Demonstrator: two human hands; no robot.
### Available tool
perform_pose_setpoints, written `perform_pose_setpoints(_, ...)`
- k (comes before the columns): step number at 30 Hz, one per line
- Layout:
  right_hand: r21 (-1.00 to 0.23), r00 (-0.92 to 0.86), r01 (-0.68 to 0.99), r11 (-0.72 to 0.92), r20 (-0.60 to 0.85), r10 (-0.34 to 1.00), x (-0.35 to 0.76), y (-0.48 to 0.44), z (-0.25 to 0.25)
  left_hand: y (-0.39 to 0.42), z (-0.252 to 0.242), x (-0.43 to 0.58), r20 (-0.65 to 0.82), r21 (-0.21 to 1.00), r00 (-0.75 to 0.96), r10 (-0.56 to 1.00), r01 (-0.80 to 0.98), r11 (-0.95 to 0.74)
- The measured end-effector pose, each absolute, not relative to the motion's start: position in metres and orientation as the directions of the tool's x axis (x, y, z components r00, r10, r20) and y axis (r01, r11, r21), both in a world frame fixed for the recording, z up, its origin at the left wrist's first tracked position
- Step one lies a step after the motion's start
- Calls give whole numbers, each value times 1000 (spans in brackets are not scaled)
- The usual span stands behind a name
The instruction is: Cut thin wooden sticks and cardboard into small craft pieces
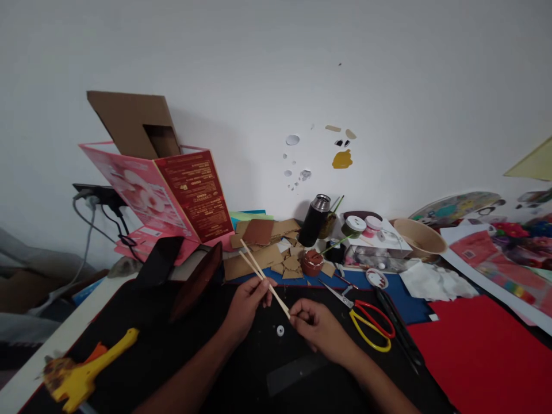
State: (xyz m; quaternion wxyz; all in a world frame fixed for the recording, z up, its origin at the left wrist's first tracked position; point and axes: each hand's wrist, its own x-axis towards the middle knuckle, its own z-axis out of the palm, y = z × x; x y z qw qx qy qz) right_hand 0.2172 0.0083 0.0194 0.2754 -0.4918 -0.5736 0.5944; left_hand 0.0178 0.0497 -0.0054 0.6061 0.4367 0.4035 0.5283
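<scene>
Two thin wooden sticks (257, 269) slant from the cardboard scraps down to my hands over a black mat (181, 356). My left hand (246, 305) is closed round them near the middle. My right hand (318, 329) pinches their lower end. Between my hands, a small white ring (280, 330) lies on the mat. Red-and-yellow scissors (366, 323) lie just right of my right hand.
A yellow glue gun (86, 374) lies at the front left. Cardboard scraps (276, 253), a black flask (314, 220), paint pots (354, 226) and a bowl (420, 237) crowd the back. A pink box (172, 195) and cardboard (133, 123) lean on the wall. Red paper (478, 356) lies right.
</scene>
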Motion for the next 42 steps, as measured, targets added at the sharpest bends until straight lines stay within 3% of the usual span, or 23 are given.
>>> perform_pose_setpoints(10,-957,-282,290,-27,-113,953,220,3,20,52,0,18,-84,938,54,995,-332,97)
perform_pose_setpoints(25,-927,-277,375,22,-89,957,206,-4,9,52,-9,18,-96,943,60,994,-316,110)
perform_pose_setpoints(42,-964,-249,253,-79,-143,958,208,-6,12,52,4,19,-155,895,20,988,-420,149)
